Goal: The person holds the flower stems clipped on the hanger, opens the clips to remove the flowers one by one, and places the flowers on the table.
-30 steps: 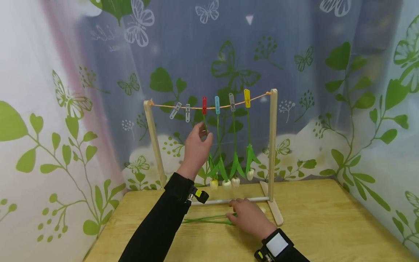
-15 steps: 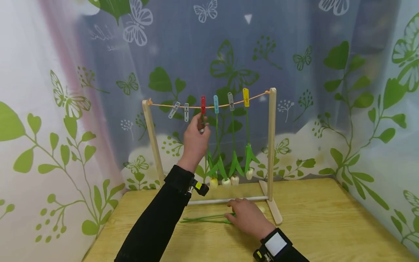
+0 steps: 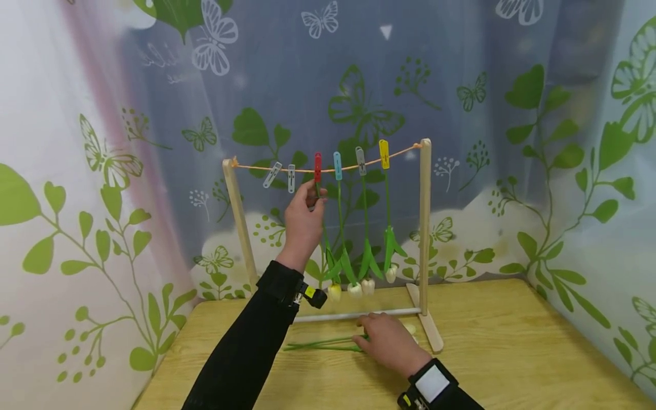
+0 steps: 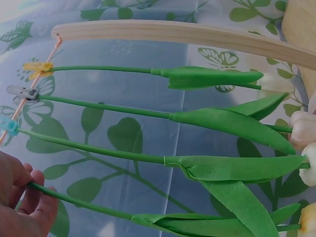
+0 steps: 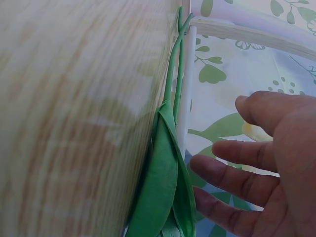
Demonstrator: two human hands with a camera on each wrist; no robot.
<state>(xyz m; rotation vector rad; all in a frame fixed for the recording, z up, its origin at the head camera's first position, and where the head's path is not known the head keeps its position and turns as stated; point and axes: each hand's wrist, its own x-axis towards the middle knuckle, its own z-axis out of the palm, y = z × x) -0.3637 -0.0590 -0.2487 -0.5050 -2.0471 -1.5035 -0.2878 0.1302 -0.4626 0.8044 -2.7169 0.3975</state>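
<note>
- Tulip (image 4: 158,220) is hanging head-down under the red peg (image 3: 318,167), yellowish bloom (image 3: 334,292) dangling above the surface (image 3: 487,336).
- L hand (image 3: 303,223) is pinching its stem btwn thumb & fingers, just below the peg; the hand is hiding the stem's top end in L wrist view, so can't tell if the peg is gripping it.
- Red peg is standing abt upright on the orange cord (image 3: 304,170).
- 3 white tulips (image 3: 368,262) are hanging to its R, blooms down, from (L to R) blue peg (image 3: 337,166), grey peg (image 3: 361,161), yellow peg (image 3: 384,154).
- 2 clear pegs (image 3: 291,178) are sitting on the cord to the L; outer one is tilting, inner one hanging abt upright.
- R hand (image 3: 392,344) is hovering low by the loose tulips (image 5: 158,182), fingers spread; can't tell if a fingertip is touching the leaf.
- Loose tulips are lying on the surface, stems pointing L, in front of the white bar (image 3: 333,316).
- Cord is running btwn 2 wooden posts (image 3: 425,228).
- Backdrop (image 3: 451,34) w/ leaf & butterfly prints is hanging behind.
</note>
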